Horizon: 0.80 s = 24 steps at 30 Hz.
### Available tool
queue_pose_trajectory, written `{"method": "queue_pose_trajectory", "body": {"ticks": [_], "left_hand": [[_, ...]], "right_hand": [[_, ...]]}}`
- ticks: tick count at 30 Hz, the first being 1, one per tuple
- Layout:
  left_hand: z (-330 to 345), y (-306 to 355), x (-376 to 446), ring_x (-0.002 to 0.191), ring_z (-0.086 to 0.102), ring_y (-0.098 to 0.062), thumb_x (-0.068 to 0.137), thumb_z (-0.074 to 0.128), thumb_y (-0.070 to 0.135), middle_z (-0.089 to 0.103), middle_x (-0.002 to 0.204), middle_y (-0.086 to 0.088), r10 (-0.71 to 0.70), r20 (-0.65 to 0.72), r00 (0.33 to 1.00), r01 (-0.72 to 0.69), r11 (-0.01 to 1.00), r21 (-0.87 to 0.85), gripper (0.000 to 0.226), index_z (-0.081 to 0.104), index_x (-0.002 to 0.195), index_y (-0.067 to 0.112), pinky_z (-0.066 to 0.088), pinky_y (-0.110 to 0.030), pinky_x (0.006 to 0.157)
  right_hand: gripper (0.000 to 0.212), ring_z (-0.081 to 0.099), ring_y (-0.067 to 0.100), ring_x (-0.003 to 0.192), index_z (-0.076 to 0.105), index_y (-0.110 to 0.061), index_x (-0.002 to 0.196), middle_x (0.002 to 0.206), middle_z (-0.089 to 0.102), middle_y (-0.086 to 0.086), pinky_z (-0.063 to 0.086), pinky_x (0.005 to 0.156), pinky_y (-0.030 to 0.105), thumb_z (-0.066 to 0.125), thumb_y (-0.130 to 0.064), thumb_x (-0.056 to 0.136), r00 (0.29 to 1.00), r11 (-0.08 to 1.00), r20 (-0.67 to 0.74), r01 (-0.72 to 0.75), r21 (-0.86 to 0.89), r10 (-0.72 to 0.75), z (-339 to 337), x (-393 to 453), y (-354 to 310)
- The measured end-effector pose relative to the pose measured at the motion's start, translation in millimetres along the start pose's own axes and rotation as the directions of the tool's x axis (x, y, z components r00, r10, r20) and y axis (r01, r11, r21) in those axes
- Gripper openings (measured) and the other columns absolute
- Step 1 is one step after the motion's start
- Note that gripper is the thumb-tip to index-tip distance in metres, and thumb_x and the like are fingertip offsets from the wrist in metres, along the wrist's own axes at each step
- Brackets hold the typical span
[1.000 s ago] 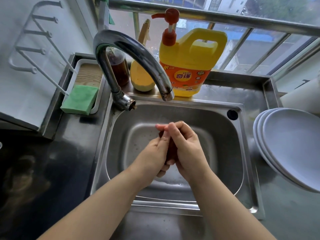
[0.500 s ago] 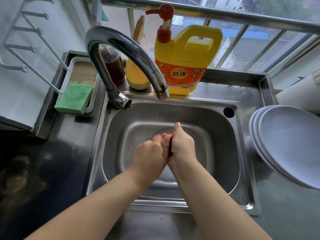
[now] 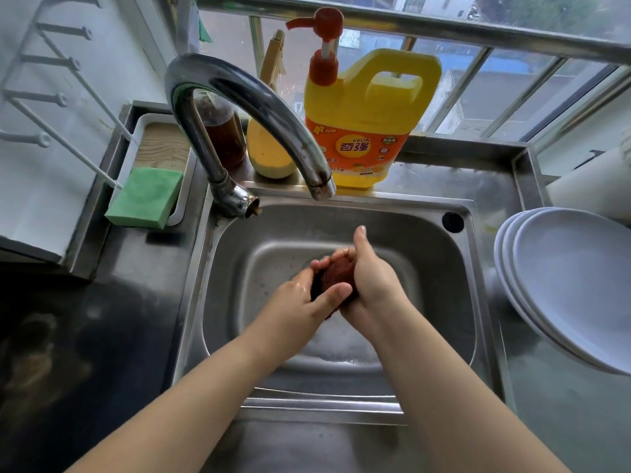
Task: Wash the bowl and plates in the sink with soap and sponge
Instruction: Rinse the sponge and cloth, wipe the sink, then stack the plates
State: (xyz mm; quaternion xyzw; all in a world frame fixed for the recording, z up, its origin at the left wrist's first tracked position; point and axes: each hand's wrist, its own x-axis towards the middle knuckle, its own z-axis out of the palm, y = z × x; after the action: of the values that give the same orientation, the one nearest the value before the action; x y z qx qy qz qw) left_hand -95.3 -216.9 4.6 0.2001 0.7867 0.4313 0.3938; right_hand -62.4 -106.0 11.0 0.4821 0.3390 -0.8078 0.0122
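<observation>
So the hands have loosened up from that tight palms-together squeeze a second ago, and now the dark reddish-brown scrubbing pad [image 3: 333,275] actually shows, cupped between the left hand [image 3: 300,298] and right hand [image 3: 370,278], both curled round it over the stainless steel sink [image 3: 454,268]. Tap's dry, nothing in the basin, and the stacked white plates [image 3: 573,285] sit on the counter to the right, so I'd guess washing's basically done or not started.

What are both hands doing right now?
Left hand: grips the dark red scrubber.
Right hand: wrapped around the same scrubber.
</observation>
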Motion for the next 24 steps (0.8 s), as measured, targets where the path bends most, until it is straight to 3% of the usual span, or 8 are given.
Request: {"method": "queue_pose_trajectory", "body": {"ticks": [1,3,6,9,12,16,20,24], "left_hand": [[-2.2,7.7,-2.0,0.058,0.051,0.001,0.073,0.043,0.067,0.061,0.079,0.005,-0.078,0.053,0.996,0.086,0.98,-0.177,0.068,0.056,0.115,0.015,0.041,-0.014,0.053],[-8.5,21.8,-5.6,0.038,0.035,-0.005,0.075,0.047,0.061,0.043,0.054,0.002,-0.205,0.254,0.945,0.31,0.804,-0.507,0.053,0.052,0.089,0.01,0.03,-0.019,0.038],[-15.4,35.0,-10.1,0.033,0.031,-0.007,0.079,0.05,0.054,0.04,0.051,-0.004,-0.194,0.503,0.842,0.519,0.545,-0.659,0.046,0.05,0.083,0.009,0.029,-0.016,0.03],[-14.4,38.4,-12.3,0.041,0.044,-0.009,0.081,0.054,0.043,0.056,0.064,-0.015,-0.15,0.495,0.856,0.504,0.459,-0.732,0.043,0.058,0.098,0.004,0.047,-0.021,0.039],[-14.8,33.8,-14.8,0.047,0.042,-0.009,0.082,0.057,0.04,0.054,0.067,-0.01,-0.098,0.48,0.872,0.464,0.48,-0.745,0.043,0.052,0.099,0.001,0.043,-0.019,0.042],[-19.1,31.5,-19.1,0.051,0.036,-0.007,0.081,0.058,0.037,0.051,0.07,-0.006,0.043,0.503,0.863,0.404,0.538,-0.739,0.041,0.046,0.1,0.003,0.034,-0.016,0.046],[-25.6,33.6,-23.0,0.053,0.034,-0.008,0.086,0.052,0.028,0.05,0.071,-0.003,0.083,0.502,0.861,0.318,0.682,-0.658,0.026,0.045,0.097,0.005,0.035,-0.018,0.049],[-35.8,33.1,-27.2,0.058,0.037,-0.008,0.088,0.053,0.021,0.05,0.076,-0.003,0.056,0.562,0.825,0.299,0.802,-0.518,0.021,0.045,0.1,0.005,0.039,-0.019,0.054]], "right_hand": [[0.055,0.063,0.025,0.078,0.06,-0.012,0.063,0.072,0.066,0.011,0.051,0.087,0.043,0.049,-0.059,0.088,0.994,0.999,0.106,0.041,-0.027,-0.038,-4.4,-4.2,-2.1],[0.048,0.063,0.026,0.097,0.065,-0.01,0.088,0.099,0.067,0.015,0.049,0.092,0.039,0.063,-0.057,0.077,0.928,0.989,0.341,0.147,0.03,-0.149,-14.9,-11.2,-3.2],[0.075,0.056,0.027,0.121,0.051,-0.012,0.129,0.137,0.053,0.013,0.05,0.095,0.035,0.08,-0.046,0.069,0.793,0.962,0.547,0.248,0.113,-0.269,-23.9,-13.0,-1.3],[0.039,0.066,0.02,0.1,0.072,-0.015,0.093,0.109,0.069,0.006,0.053,0.084,0.037,0.077,-0.047,0.07,0.784,0.927,0.515,0.371,0.06,-0.347,-19.4,-14.0,1.1],[0.033,0.065,0.01,0.071,0.067,-0.018,0.06,0.066,0.065,0.0,0.05,0.09,0.042,0.066,-0.04,0.084,0.83,0.916,0.438,0.4,-0.034,-0.346,-13.1,-19.5,-3.3],[0.043,0.061,0.011,0.059,0.056,-0.013,0.055,0.056,0.056,0.002,0.048,0.091,0.047,0.056,-0.04,0.089,0.863,0.934,0.384,0.358,-0.01,-0.327,-4.9,-27.8,-12.1],[0.043,0.05,0.013,0.047,0.047,-0.014,0.049,0.049,0.046,0.003,0.055,0.072,0.032,0.052,-0.038,0.084,0.87,0.943,0.376,0.332,0.035,-0.32,3.4,-34.7,-17.1],[0.049,0.045,0.015,0.042,0.044,-0.013,0.051,0.046,0.042,0.004,0.054,0.061,0.029,0.048,-0.032,0.095,0.91,0.963,0.327,0.269,0.004,-0.256,7.4,-36.8,-15.7]]}}
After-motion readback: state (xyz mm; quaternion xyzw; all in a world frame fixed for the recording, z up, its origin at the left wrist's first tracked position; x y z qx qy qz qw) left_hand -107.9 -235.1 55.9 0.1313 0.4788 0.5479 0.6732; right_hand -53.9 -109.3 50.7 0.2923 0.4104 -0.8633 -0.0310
